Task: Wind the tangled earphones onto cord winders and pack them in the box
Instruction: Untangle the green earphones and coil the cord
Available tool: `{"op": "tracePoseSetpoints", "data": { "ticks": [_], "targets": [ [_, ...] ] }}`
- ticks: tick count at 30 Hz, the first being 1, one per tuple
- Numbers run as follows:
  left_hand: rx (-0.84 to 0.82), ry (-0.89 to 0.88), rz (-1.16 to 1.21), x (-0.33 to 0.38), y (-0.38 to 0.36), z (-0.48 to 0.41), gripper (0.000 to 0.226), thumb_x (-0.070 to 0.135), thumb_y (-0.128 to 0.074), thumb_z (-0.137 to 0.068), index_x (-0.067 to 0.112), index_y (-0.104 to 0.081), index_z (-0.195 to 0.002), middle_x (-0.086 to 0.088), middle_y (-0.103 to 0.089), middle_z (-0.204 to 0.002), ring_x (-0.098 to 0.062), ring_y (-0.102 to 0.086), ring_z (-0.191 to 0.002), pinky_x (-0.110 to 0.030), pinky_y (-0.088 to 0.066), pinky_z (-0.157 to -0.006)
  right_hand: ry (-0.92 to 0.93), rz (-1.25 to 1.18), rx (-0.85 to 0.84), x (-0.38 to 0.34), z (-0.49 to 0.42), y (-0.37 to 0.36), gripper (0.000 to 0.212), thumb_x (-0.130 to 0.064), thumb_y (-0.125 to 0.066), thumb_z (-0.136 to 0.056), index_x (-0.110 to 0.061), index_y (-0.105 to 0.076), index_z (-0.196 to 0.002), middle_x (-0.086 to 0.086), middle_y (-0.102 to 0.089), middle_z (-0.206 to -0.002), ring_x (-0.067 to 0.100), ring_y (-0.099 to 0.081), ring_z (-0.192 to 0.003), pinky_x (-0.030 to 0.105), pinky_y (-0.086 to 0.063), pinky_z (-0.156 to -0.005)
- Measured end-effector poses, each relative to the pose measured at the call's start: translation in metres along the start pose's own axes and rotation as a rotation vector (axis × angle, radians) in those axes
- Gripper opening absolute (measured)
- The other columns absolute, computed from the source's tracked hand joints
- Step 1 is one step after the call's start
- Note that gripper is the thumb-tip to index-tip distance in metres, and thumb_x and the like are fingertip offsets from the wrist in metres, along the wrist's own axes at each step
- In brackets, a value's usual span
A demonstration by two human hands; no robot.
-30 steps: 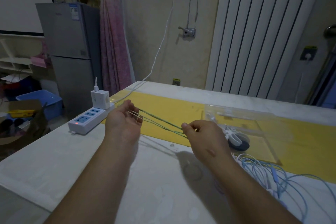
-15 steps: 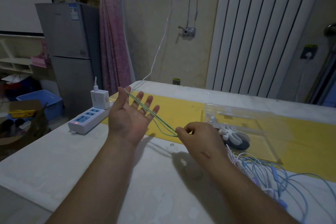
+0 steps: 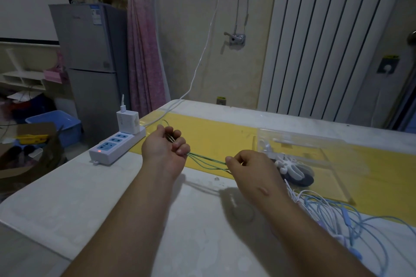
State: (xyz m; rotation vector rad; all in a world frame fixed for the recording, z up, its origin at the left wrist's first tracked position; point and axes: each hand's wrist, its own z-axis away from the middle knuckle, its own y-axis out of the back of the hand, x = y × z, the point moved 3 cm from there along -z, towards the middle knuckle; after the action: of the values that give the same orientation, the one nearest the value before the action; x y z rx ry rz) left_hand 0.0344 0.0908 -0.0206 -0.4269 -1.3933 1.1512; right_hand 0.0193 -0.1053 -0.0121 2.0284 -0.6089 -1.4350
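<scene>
A green earphone cord (image 3: 206,159) runs in several strands between my two hands, above the table. My left hand (image 3: 165,148) has its fingers curled round one end of the strands, and a small loop sticks out above the fist. My right hand (image 3: 249,167) pinches the other end between thumb and fingers. A clear plastic box (image 3: 299,141) lies open on the yellow mat to the right, with white cord winders (image 3: 290,165) and a dark round thing inside. A tangle of blue and white earphones (image 3: 333,216) lies on the table by my right forearm.
A white power strip (image 3: 117,147) with a charger (image 3: 127,122) plugged in sits at the table's left edge; a white cable (image 3: 202,56) rises from there to the wall. The yellow mat (image 3: 220,139) crosses the white table (image 3: 90,198). A fridge, a curtain and boxes stand beyond the left edge.
My left hand was spread open with the cord across its fingers half a second ago; it has now closed round the strands. My right hand stayed pinched on the cord.
</scene>
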Motion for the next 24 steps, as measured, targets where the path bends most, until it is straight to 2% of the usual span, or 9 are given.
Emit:
{"op": "tracePoseSetpoints", "data": {
  "ticks": [3, 9, 11, 16, 19, 24],
  "targets": [
    [-0.009, 0.020, -0.047, 0.000, 0.001, -0.001, 0.040, 0.038, -0.035, -0.103, 0.019, -0.043, -0.068, 0.004, -0.033, -0.050, -0.010, -0.022, -0.034, -0.014, -0.016, -0.036, -0.003, -0.042, 0.025, 0.001, 0.000, 0.002, 0.031, -0.034, -0.048, -0.095, -0.014, -0.063, -0.077, 0.001, -0.062, -0.074, 0.022, -0.056, -0.073, 0.031, -0.039, -0.062],
    [-0.035, 0.020, -0.108, 0.002, 0.004, 0.000, 0.042, 0.040, -0.039, -0.101, 0.019, -0.045, -0.066, 0.006, -0.027, -0.046, -0.009, -0.019, -0.035, -0.018, -0.015, -0.037, -0.012, -0.112, 0.023, 0.005, -0.002, 0.000, 0.020, -0.026, -0.048, -0.097, -0.021, -0.065, -0.087, -0.009, -0.060, -0.075, 0.017, -0.055, -0.076, 0.031, -0.038, -0.063],
    [-0.109, 0.030, -0.213, 0.000, 0.001, 0.002, 0.043, 0.039, -0.039, -0.101, 0.018, -0.044, -0.064, 0.005, -0.025, -0.047, -0.009, -0.018, -0.036, -0.018, -0.014, -0.037, -0.024, -0.133, 0.044, 0.003, -0.002, 0.001, 0.022, -0.023, -0.047, -0.095, -0.022, -0.067, -0.087, -0.009, -0.062, -0.076, 0.016, -0.056, -0.075, 0.031, -0.040, -0.062],
    [-0.362, 0.092, -0.499, -0.008, -0.007, 0.012, 0.041, 0.035, -0.041, -0.100, 0.017, -0.042, -0.063, 0.003, -0.021, -0.054, -0.009, -0.017, -0.039, -0.015, -0.011, -0.040, -0.022, -0.199, 0.152, 0.004, -0.002, 0.007, 0.029, -0.028, -0.050, -0.090, -0.008, -0.058, -0.071, 0.006, -0.065, -0.074, 0.030, -0.057, -0.074, 0.040, -0.049, -0.068],
    [-0.471, 0.126, -0.650, -0.014, -0.009, 0.018, 0.040, 0.033, -0.041, -0.098, 0.018, -0.038, -0.060, 0.002, -0.020, -0.056, -0.010, -0.014, -0.044, -0.019, -0.007, -0.044, -0.013, -0.249, 0.158, 0.005, -0.001, 0.008, 0.031, -0.031, -0.053, -0.092, -0.016, -0.054, -0.066, -0.002, -0.055, -0.063, 0.022, -0.050, -0.065, 0.038, -0.045, -0.065],
    [-0.599, 0.168, -0.766, -0.020, -0.012, 0.027, 0.036, 0.034, -0.046, -0.088, 0.018, -0.034, -0.058, 0.001, -0.016, -0.058, -0.013, -0.008, -0.052, -0.020, -0.006, -0.044, 0.021, -0.381, 0.154, 0.007, -0.003, 0.007, 0.008, -0.026, -0.061, -0.085, -0.024, -0.062, -0.077, -0.011, -0.053, -0.056, 0.008, -0.046, -0.056, 0.030, -0.038, -0.058]
  ]
}}
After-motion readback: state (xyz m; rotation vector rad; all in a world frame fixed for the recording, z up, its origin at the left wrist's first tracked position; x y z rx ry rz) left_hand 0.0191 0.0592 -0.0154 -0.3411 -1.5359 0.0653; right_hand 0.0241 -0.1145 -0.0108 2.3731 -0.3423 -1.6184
